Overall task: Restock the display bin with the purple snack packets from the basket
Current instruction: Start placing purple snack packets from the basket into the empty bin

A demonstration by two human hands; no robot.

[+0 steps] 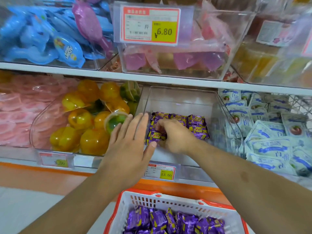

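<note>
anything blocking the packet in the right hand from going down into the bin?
Nothing visible. The right hand already holds a purple packet inside the clear bin, beside the few packets already there. The bin's top is open. The left hand lies flat, fingers straight, at the bin's left wall, not in the way.

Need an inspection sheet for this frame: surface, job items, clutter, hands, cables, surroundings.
Surface: white shelf, clear display bin mostly unfilled.
Job's things: purple snack packets at bin's back; more in white basket below.
Clutter: nothing seen.
Grippers: right hand grips a packet; left hand flat, fingers straight at the bin's left wall.
Cables: nothing seen.
Surroundings: yellow jelly cups left, white-blue sachets right, price tag.
</note>
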